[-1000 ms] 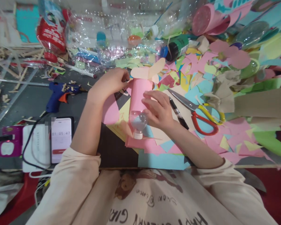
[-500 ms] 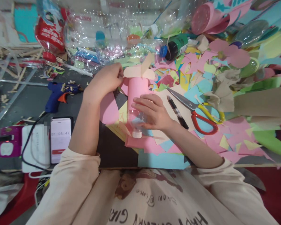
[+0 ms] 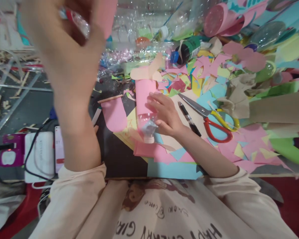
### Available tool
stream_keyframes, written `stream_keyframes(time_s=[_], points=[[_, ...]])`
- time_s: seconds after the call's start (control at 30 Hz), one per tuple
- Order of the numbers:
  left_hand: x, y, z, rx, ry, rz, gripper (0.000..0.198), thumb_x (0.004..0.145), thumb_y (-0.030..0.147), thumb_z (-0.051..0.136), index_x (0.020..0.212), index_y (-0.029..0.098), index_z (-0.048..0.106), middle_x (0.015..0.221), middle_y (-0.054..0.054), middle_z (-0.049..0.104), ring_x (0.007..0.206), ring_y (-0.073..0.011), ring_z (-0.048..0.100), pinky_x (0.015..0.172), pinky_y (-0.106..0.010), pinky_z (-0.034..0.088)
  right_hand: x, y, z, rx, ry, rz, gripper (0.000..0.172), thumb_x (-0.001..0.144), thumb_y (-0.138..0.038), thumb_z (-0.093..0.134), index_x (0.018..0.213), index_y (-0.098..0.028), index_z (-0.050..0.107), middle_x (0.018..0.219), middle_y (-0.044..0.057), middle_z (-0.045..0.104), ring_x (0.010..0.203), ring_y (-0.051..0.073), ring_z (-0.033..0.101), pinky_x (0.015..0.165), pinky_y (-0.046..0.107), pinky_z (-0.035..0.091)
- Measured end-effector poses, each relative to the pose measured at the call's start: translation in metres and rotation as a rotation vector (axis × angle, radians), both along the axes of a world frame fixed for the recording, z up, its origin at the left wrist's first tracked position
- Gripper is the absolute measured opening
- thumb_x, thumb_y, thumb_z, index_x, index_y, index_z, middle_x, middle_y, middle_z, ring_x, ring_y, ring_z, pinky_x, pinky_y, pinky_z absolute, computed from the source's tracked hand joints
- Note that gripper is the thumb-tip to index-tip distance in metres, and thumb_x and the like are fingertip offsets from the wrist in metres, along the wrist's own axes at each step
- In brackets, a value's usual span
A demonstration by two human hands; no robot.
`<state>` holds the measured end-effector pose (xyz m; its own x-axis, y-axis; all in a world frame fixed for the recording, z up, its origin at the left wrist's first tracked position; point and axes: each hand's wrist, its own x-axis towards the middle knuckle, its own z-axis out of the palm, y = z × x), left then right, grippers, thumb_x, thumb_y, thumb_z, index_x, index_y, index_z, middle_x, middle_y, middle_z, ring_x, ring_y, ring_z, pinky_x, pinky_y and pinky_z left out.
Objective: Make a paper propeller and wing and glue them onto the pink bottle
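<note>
My left hand [image 3: 72,49] is raised close to the camera, blurred, its fingers closed on a piece of pink paper [image 3: 106,16]. A small plastic bottle [image 3: 147,125] lies on the work surface with its white cap towards me and a sleeve of pink paper [image 3: 143,94] around its body. Beige paper petals [image 3: 144,73] sit at its far end. My right hand [image 3: 166,113] lies against the bottle's right side. Its fingers are spread and touch the pink sleeve, with the thumb apart.
Red-and-yellow scissors [image 3: 209,118] and a black pen [image 3: 189,118] lie right of my right hand. Coloured paper scraps [image 3: 204,69] cover the right side. At left are a phone [image 3: 58,149], partly hidden, a white power bank [image 3: 38,156] and cables. Clear bottles stand behind.
My left hand has risen from beside the beige petals towards the camera, with pink paper now visible in it. The bottle has turned slightly; my right hand has shifted a little to the right.
</note>
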<state>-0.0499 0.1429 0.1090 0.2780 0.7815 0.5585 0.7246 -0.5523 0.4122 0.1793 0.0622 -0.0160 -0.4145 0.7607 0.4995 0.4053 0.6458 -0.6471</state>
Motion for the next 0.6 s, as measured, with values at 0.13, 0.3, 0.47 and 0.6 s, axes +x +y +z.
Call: stream_keyframes(time_s=[0.13,0.3,0.47,0.6], points=[[0.052,-0.016,-0.005,-0.113,0.183,-0.239,0.02,0.091,0.026,0.045,0.101,0.022,0.063,0.11,-0.002,0.064,0.097,-0.0161,0.065,0.076,-0.03,0.05,0.0,0.002,-0.004,-0.26,0.389,-0.168,0.062,0.09,-0.072,0.03,0.112,-0.027,0.066,0.102,0.008,0.069,0.098,0.025,0.064,0.093,0.046,0.05],[0.081,-0.02,-0.029,-0.26,0.479,-0.395,0.022,0.089,0.017,0.046,0.096,0.021,0.066,0.109,-0.003,0.067,0.096,-0.0193,0.067,0.067,-0.027,0.046,-0.005,0.006,-0.008,-0.539,0.841,-0.34,0.076,0.079,-0.087,0.024,0.087,-0.023,0.064,0.075,0.004,0.057,0.075,0.021,0.061,0.071,0.039,0.053],[0.083,-0.014,-0.041,-0.322,0.515,-0.409,0.018,0.087,0.014,0.048,0.093,0.021,0.063,0.108,-0.002,0.065,0.096,-0.0208,0.067,0.069,-0.027,0.047,-0.005,0.01,-0.003,-0.703,1.029,-0.432,0.046,0.077,-0.069,0.056,0.081,-0.023,0.061,0.081,0.003,0.063,0.08,0.019,0.065,0.068,0.032,0.054],[0.084,-0.012,-0.041,-0.38,0.442,-0.459,0.017,0.083,0.01,0.05,0.089,0.019,0.063,0.107,-0.002,0.063,0.1,-0.0208,0.066,0.074,-0.027,0.048,-0.003,0.012,0.0,-0.867,1.094,-0.419,0.027,0.067,-0.043,0.071,0.067,-0.022,0.055,0.069,-0.002,0.059,0.061,0.011,0.058,0.054,0.023,0.048]])
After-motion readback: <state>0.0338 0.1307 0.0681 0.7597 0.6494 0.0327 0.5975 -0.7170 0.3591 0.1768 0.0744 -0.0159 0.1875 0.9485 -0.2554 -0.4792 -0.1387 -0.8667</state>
